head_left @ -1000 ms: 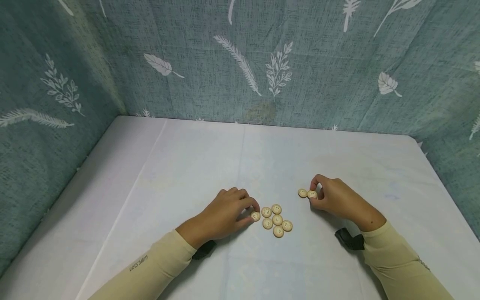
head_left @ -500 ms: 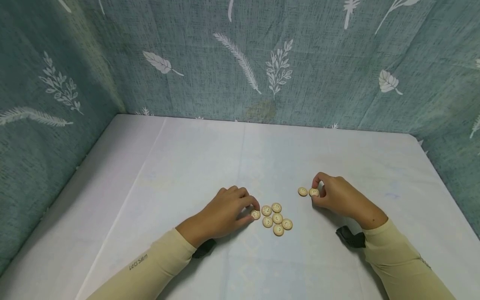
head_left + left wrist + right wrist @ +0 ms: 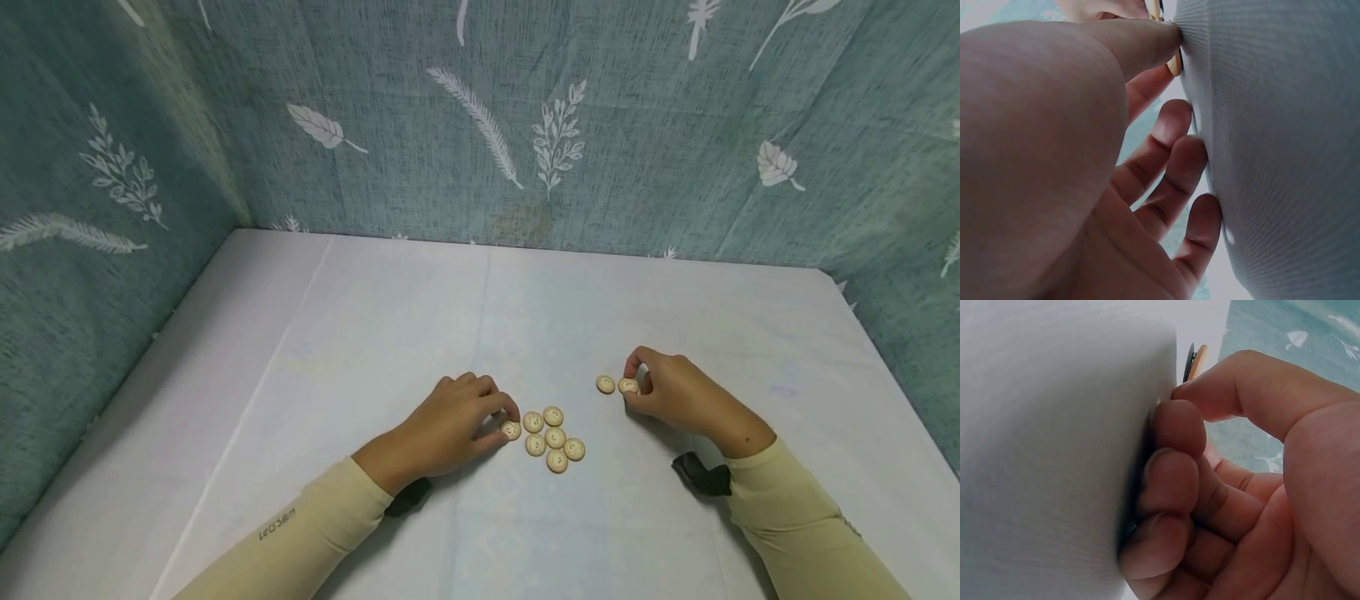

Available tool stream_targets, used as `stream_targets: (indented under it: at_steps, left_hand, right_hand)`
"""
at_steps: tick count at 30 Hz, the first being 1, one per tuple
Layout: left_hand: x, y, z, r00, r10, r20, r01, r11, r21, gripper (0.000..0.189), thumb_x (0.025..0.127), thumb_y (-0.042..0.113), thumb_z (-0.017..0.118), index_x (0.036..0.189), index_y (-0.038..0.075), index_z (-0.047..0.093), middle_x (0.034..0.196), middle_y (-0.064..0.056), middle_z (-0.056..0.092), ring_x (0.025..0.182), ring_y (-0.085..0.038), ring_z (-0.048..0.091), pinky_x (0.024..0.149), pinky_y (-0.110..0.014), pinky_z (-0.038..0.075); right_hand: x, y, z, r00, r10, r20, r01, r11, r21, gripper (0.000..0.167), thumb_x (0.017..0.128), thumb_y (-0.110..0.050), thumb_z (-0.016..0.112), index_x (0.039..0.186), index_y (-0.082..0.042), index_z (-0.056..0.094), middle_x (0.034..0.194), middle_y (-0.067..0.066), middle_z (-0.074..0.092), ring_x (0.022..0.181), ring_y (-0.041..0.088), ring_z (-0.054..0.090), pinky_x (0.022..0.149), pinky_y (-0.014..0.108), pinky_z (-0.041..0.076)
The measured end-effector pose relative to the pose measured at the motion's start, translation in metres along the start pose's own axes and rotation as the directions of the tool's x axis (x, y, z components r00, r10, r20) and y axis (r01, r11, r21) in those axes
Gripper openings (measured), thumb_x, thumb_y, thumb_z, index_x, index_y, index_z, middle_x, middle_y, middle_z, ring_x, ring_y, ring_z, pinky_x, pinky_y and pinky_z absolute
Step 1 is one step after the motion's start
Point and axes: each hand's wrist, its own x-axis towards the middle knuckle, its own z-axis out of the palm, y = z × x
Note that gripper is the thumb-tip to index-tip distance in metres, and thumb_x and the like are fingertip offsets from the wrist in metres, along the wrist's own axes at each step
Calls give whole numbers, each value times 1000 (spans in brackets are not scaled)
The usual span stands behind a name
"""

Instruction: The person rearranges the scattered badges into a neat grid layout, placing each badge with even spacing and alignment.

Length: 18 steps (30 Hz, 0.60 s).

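Note:
My left hand (image 3: pixel 453 425) pinches a round, pale wooden button (image 3: pixel 511 430) by its edges on the table. Just right of it lies a cluster of several similar buttons (image 3: pixel 555 438), flat and close together. Farther right, my right hand (image 3: pixel 667 396) pinches another button (image 3: pixel 628 386) between thumb and index finger. A single button (image 3: pixel 605 384) lies flat just left of that one, with a small gap between them. In the left wrist view, the edge of the held button (image 3: pixel 1175 64) shows under the thumb. In the right wrist view, a button (image 3: pixel 1195 362) shows edge-on beyond the thumb.
A white cloth covers the table (image 3: pixel 390 308). Teal curtains (image 3: pixel 420 150) with white leaf prints rise behind it and along both sides. Dark wrist straps (image 3: pixel 701 477) sit under the beige sleeves (image 3: pixel 802 517).
My right hand has shifted slightly right with its button, parting it from the button on its left. My left hand and the cluster stay in place.

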Motion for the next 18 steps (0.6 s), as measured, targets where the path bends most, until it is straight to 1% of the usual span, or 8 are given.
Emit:
stream_targets:
  at_steps: [6, 11, 18]
  left_hand:
    - [0, 0, 1, 1000, 3, -1, -3, 1000, 15, 18, 91, 33, 73, 109, 29, 70, 99, 8, 62, 89, -11, 52, 81, -37, 42]
    - [0, 0, 2, 1000, 5, 3, -5, 1000, 5, 18, 91, 33, 73, 109, 29, 70, 98, 8, 62, 88, -11, 52, 82, -37, 42]
    - [-1, 1, 0, 1000, 1, -5, -1, 1000, 9, 18, 91, 32, 74, 108, 29, 70, 98, 8, 61, 89, -11, 52, 81, -36, 41]
  right_hand:
    - [0, 0, 1, 1000, -3, -5, 2, 1000, -7, 21, 87, -10, 68, 103, -3, 56, 64, 0, 55, 56, 11, 45, 53, 26, 37]
    - [0, 1, 2, 1000, 11, 7, -11, 1000, -10, 21, 87, -10, 68, 103, -3, 56, 65, 0, 54, 57, 12, 45, 53, 27, 38]
    - [1, 2, 1, 1000, -12, -8, 12, 1000, -8, 20, 86, -8, 67, 102, -4, 56, 64, -1, 52, 56, 11, 44, 53, 26, 37]
